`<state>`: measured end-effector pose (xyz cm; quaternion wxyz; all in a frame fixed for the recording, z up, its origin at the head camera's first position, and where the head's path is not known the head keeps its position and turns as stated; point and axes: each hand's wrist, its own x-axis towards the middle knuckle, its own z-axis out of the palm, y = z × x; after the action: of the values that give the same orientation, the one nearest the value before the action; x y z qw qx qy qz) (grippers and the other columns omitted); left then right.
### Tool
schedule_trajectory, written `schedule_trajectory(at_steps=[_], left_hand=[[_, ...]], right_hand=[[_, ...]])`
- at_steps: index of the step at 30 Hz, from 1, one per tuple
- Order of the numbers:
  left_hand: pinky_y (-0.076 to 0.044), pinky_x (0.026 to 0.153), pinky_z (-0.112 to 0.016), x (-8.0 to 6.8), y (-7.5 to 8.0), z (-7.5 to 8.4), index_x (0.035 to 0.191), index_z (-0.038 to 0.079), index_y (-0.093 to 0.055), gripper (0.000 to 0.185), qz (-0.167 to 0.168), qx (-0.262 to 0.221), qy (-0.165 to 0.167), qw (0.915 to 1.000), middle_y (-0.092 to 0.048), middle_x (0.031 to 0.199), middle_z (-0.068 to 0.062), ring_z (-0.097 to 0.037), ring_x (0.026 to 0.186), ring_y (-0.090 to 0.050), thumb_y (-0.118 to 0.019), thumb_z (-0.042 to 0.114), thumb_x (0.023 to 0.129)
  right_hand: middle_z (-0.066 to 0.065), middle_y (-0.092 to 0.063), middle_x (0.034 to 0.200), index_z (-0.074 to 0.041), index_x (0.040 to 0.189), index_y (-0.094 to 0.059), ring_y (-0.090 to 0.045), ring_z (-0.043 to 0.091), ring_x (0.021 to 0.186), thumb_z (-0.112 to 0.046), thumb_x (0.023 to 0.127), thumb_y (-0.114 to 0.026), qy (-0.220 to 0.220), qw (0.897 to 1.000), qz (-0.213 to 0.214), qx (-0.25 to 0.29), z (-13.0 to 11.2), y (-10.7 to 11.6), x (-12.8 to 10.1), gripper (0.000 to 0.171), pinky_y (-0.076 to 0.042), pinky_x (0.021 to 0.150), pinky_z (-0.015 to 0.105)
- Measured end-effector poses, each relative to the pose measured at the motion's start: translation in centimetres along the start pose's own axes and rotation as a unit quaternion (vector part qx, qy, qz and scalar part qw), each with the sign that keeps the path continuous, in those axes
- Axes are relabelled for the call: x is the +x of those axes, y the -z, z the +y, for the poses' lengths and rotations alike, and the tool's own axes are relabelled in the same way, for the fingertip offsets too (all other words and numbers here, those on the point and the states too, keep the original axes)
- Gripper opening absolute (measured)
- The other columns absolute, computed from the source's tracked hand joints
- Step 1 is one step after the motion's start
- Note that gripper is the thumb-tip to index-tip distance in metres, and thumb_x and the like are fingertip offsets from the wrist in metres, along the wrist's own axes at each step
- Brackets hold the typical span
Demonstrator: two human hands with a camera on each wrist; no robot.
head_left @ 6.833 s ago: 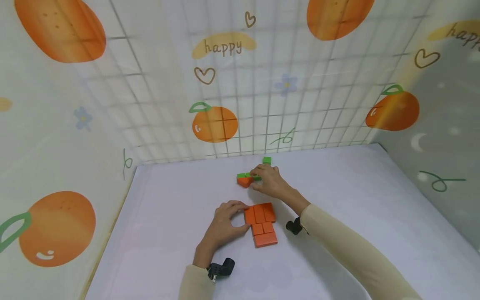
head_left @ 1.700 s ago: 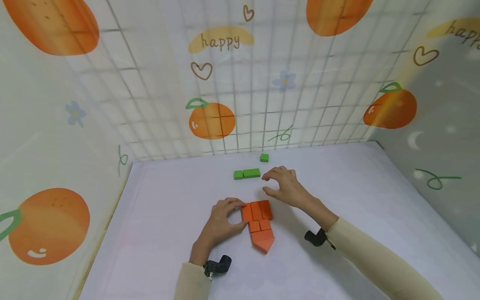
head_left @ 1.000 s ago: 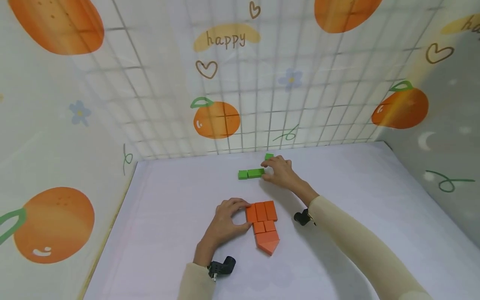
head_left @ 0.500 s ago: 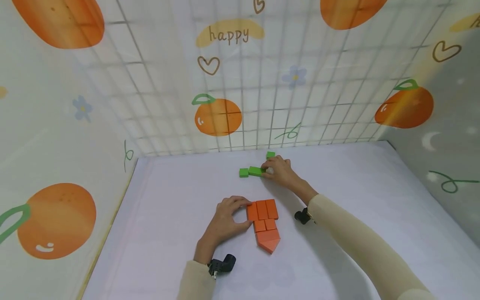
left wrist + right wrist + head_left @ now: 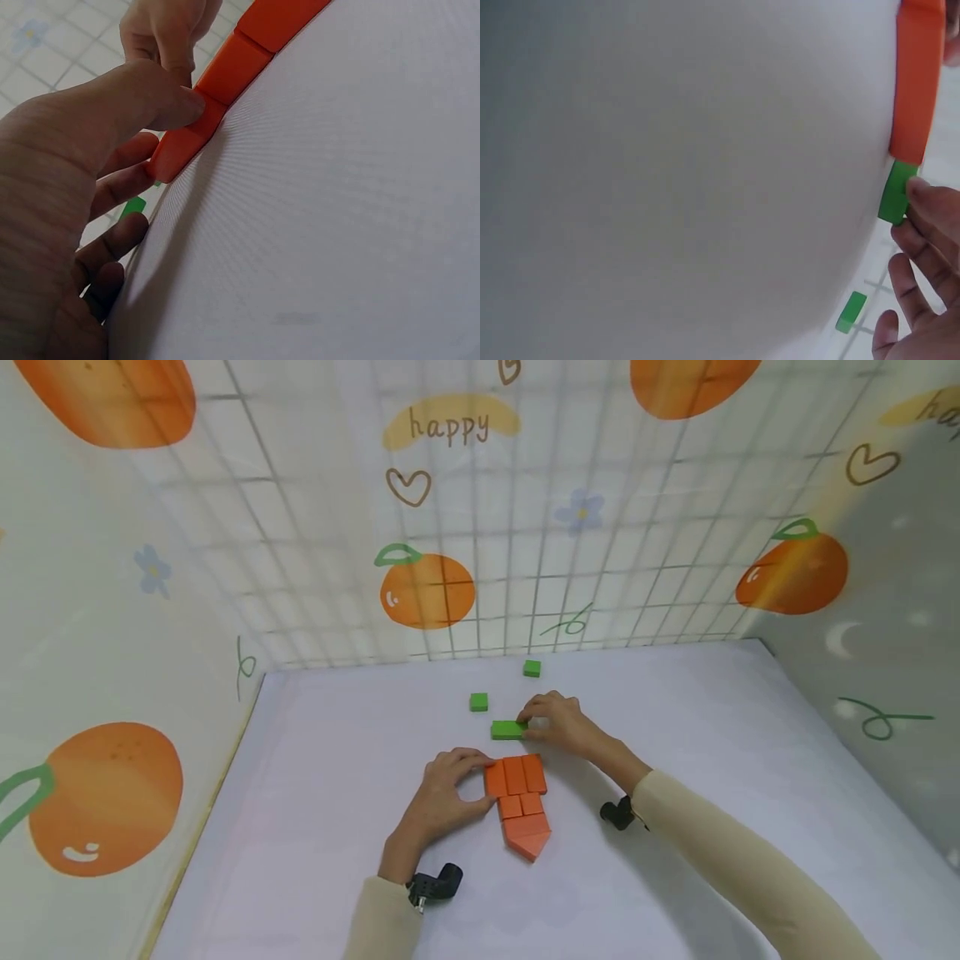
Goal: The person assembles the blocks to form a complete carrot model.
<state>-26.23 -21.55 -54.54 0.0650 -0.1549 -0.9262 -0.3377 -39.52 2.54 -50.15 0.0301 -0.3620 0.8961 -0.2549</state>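
The right grip [image 5: 558, 725] is pinching the right end of a long green block [image 5: 508, 730] with curled fingertips [image 5: 922, 199], the block lying flat on the counter [image 5: 712, 743] just to the left of that grip. The left grip [image 5: 442, 789] is resting on the counter with its thumb [image 5: 161, 101] and fingers curled against the left edge of the orange block figure [image 5: 519, 797], bracing the top row from the side; it is touching the figure without lifting it. The figure is lying flat just to the right of the left grip, a wide row of three blocks on top, two smaller ones beneath, and a pointed piece at the near end. The long green block is sitting just beyond the figure's top row, close to it; the head view shows a narrow gap. Two small green cubes are lying farther out from the right grip, one [image 5: 478, 702] to its left and beyond, the other [image 5: 532, 668] straight beyond, near the patterned back wall [image 5: 465, 527].
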Motion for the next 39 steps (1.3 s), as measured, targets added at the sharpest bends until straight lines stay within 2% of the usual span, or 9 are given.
schedule_trajectory(at_steps=[9, 17, 22, 25, 30, 39], left_hand=[[-0.034, 0.103, -0.045, -0.1, 0.3, 0.4, 0.129, 0.028, -0.066, 0.049, -0.004, -0.004, 0.003, 1.0000, -0.054, 0.134, 0.012, -0.015, 0.122, -0.046, -0.077, 0.041, 0.083], [-0.034, 0.102, -0.045, -0.2, 0.4, 0.2, 0.128, 0.029, -0.066, 0.047, 0.002, -0.007, 0.007, 0.9999, -0.054, 0.132, 0.014, -0.013, 0.120, -0.046, -0.076, 0.041, 0.084], [-0.034, 0.102, -0.044, -0.2, 0.2, 0.2, 0.128, 0.030, -0.066, 0.047, -0.005, -0.013, 0.009, 0.9999, -0.054, 0.133, 0.015, -0.012, 0.120, -0.045, -0.076, 0.041, 0.084], [-0.034, 0.102, -0.044, -0.2, 0.2, 0.2, 0.129, 0.030, -0.066, 0.047, -0.003, -0.010, 0.008, 0.9999, -0.053, 0.133, 0.015, -0.012, 0.121, -0.045, -0.076, 0.043, 0.084], [-0.034, 0.100, -0.044, -0.2, 0.2, 0.0, 0.127, 0.030, -0.067, 0.047, 0.005, -0.011, 0.004, 0.9999, -0.054, 0.131, 0.015, -0.012, 0.120, -0.045, -0.077, 0.041, 0.083], [-0.035, 0.097, -0.044, -0.1, 0.2, 0.2, 0.127, 0.025, -0.067, 0.048, 0.007, -0.024, -0.016, 0.9996, -0.055, 0.132, 0.012, -0.014, 0.118, -0.047, -0.079, 0.037, 0.081]], right_hand=[[-0.003, -0.068, 0.112, -0.016, 0.107, -0.077, -0.052, 0.023, 0.109, -0.020, 0.088, -0.078, 0.035, 0.999, -0.028, -0.008, -1.2, 0.1, -1.6, 0.020, -0.031, 0.081, 0.043], [-0.001, -0.068, 0.114, -0.016, 0.108, -0.077, -0.051, 0.025, 0.112, -0.018, 0.090, -0.075, 0.064, 0.997, -0.030, -0.014, -1.5, 0.4, -1.8, 0.018, -0.032, 0.081, 0.044], [0.000, -0.068, 0.114, -0.014, 0.108, -0.077, -0.051, 0.026, 0.114, -0.017, 0.092, -0.072, 0.063, 0.998, -0.018, -0.013, -1.4, 0.7, -1.7, 0.017, -0.033, 0.083, 0.047], [0.002, -0.067, 0.115, -0.012, 0.111, -0.076, -0.052, 0.026, 0.115, -0.018, 0.094, -0.070, 0.051, 0.999, 0.001, -0.019, -1.5, 0.8, -0.7, 0.019, -0.035, 0.085, 0.048], [0.005, -0.066, 0.119, -0.010, 0.116, -0.074, -0.052, 0.028, 0.118, -0.021, 0.094, -0.071, 0.035, 0.999, 0.020, -0.031, -2.1, 0.6, 2.1, 0.024, -0.035, 0.090, 0.053], [0.006, -0.063, 0.128, -0.010, 0.123, -0.070, -0.049, 0.030, 0.123, -0.021, 0.093, -0.071, 0.011, 0.998, -0.003, -0.062, -2.7, -0.1, 6.3, 0.032, -0.033, 0.093, 0.053]])
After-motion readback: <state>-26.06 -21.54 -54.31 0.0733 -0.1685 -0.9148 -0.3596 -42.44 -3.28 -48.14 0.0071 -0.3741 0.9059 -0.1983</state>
